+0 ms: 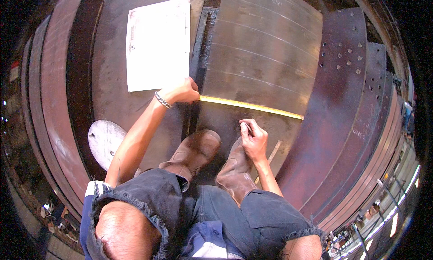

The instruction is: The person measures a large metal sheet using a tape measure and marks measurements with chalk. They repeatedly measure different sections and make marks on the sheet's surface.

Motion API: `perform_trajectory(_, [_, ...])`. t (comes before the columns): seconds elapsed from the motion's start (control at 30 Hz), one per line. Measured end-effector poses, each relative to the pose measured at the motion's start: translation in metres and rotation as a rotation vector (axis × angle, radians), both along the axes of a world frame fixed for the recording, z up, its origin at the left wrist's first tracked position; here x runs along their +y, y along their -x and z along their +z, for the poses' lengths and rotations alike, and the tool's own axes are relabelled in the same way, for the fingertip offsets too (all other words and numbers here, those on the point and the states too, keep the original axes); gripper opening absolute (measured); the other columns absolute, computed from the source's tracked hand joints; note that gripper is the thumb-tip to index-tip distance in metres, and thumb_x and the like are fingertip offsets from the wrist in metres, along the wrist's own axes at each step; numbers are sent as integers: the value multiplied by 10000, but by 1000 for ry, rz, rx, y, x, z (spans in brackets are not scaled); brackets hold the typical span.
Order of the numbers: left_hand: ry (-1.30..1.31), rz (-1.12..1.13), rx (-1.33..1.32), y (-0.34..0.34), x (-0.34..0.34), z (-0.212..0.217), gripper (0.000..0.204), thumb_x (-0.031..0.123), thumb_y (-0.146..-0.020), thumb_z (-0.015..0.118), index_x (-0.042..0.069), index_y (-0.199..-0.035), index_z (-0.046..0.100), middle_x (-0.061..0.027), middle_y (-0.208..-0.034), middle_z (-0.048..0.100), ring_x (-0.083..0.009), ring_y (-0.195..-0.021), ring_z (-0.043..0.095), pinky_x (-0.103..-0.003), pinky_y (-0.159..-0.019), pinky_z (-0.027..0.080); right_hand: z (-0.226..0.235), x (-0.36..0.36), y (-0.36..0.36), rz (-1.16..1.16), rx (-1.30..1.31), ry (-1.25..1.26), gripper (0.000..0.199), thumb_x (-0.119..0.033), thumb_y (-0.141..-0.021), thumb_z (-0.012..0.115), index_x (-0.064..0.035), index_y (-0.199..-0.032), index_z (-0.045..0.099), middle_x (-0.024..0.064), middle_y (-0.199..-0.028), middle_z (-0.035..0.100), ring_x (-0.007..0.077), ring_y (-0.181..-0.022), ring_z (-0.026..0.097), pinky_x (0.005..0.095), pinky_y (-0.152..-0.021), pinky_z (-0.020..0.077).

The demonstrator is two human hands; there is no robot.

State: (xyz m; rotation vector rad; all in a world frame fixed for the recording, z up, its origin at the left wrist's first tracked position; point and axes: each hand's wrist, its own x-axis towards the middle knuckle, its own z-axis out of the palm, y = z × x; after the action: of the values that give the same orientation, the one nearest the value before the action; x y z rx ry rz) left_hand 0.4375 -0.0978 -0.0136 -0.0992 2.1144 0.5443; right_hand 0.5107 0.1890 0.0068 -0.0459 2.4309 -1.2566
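My left hand (184,91), with a chain bracelet on its wrist, is closed on the left end of a yellow measuring tape (252,107). The tape lies stretched across a dark steel plate (266,48), which bears several pale drawn lines. Its right end reaches the plate's right edge. Below the tape, over my boot, my right hand (254,139) is closed in a pinch. A small thin piece shows between thumb and fingers, too small to name. Just beyond my left hand lies a white paper sheet (158,46).
My brown boots (198,149) stand on the steel. A round metal disc (106,143) with holes lies beside my left forearm. A thin strip (273,151) rests right of my right hand. Long steel plates with holes (345,48) line the right side; more steel beams (54,93) run along the left.
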Motion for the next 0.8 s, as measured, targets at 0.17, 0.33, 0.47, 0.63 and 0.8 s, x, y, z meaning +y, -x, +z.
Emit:
perform_trajectory(0.17, [-50,38,19,1,4,-2,240,315,-774,644,122,-875,746,-41,-694,693,-171,-656,643,-344,-634,512,4,5,2,2,-23,10,113,-122,-894,622,-35,-961,647,118,-791,674,163,-691,664,286,-618,504])
perform_trajectory(0.33, [-108,138,-37,-6,-2,-19,242,274,-791,634,52,-820,723,-42,-646,662,-137,-597,604,-316,-579,490,5,5,6,8,-42,82,152,-149,-905,608,-20,-967,660,135,-866,687,209,-785,689,296,-699,533])
perform_trajectory(0.47, [-103,118,-64,-3,-3,-19,233,260,-796,621,50,-810,722,-46,-634,662,-125,-565,594,-305,-547,483,11,7,10,-5,-69,114,165,-153,-912,605,-8,-957,668,115,-829,656,175,-685,638,266,-681,522])
perform_trajectory(0.63, [-143,157,-23,-6,-2,-19,234,248,-804,614,44,-825,727,-52,-643,668,-125,-575,607,-298,-544,490,4,14,9,-164,-134,257,136,-102,-892,644,0,-981,642,80,-817,648,102,-678,597,254,-639,504])
perform_trajectory(0.8, [-156,165,-45,-1,1,-8,237,236,-810,616,29,-835,727,-62,-655,673,-132,-584,622,-298,-557,503,-6,40,29,-384,-64,300,94,-41,-834,707,-27,-890,632,66,-912,672,102,-696,609,241,-687,489])
